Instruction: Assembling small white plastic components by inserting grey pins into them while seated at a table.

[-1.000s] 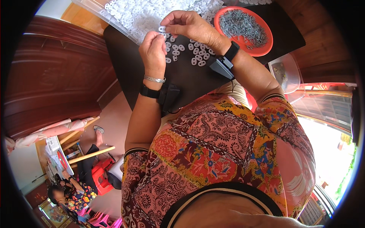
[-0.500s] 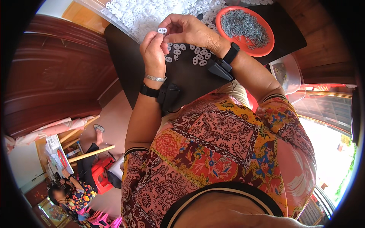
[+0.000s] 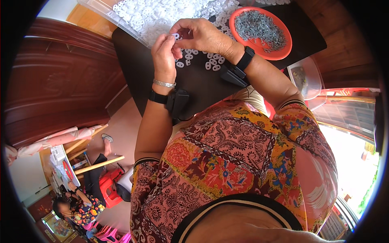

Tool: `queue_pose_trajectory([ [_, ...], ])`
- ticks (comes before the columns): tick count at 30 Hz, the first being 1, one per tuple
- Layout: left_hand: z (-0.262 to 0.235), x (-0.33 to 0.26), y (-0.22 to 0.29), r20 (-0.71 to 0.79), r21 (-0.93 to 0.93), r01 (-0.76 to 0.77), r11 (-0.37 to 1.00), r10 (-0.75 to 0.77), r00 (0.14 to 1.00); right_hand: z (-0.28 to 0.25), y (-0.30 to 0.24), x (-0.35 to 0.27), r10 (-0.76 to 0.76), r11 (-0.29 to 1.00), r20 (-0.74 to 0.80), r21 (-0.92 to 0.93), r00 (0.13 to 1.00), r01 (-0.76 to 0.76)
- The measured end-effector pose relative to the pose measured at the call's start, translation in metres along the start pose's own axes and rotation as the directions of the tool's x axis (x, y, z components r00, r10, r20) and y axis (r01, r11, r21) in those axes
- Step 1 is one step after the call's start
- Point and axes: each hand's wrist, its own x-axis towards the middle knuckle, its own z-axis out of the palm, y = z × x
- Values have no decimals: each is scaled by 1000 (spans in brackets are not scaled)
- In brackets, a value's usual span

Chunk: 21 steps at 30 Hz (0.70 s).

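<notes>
My left hand (image 3: 164, 56) is closed, pinching a small white plastic piece with two holes (image 3: 176, 36) between thumb and fingertips. My right hand (image 3: 200, 37) is curled against the same piece, thumb and index finger on either side of it. Whatever else its fingertips hold is hidden. Under and beside the hands, several matching white pieces (image 3: 213, 61) lie loose on the dark tabletop (image 3: 198, 87). Just beyond my fingers is a heap of the same white pieces (image 3: 150, 18) in a clear plastic bin (image 3: 115, 18).
An orange-red plastic dish (image 3: 287, 47) of small grey metal screws (image 3: 259, 28) sits right of my right hand. A clear tub (image 3: 310, 79) is beyond the table's right edge. At lower left another person (image 3: 87, 208) sits by a red stool (image 3: 108, 188) and wooden poles (image 3: 99, 164).
The white piece has tilted and shifted slightly right and down, now partly covered by my fingers. My right hand has dropped a little and closed in around it.
</notes>
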Motion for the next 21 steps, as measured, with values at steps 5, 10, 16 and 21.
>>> queue_pose_trajectory([
  [5, 2, 0, -5, -55, 4, 6, 1000, -6, 998, 4, -8, -2, -44, 986, -33, -161, 998, 38],
  [10, 2, 1, -7, -63, 16, 32, 999, -31, 998, 10, 3, -4, -207, 923, -39, -340, 977, 182],
  [16, 6, 1, -17, -115, 5, 56, 998, -55, 992, 16, 5, -5, -144, 923, 0, -360, 990, 134],
  [21, 10, -2, -10, -156, 5, 66, 998, -64, 986, 18, 3, -5, -175, 923, -18, -351, 984, 158],
])
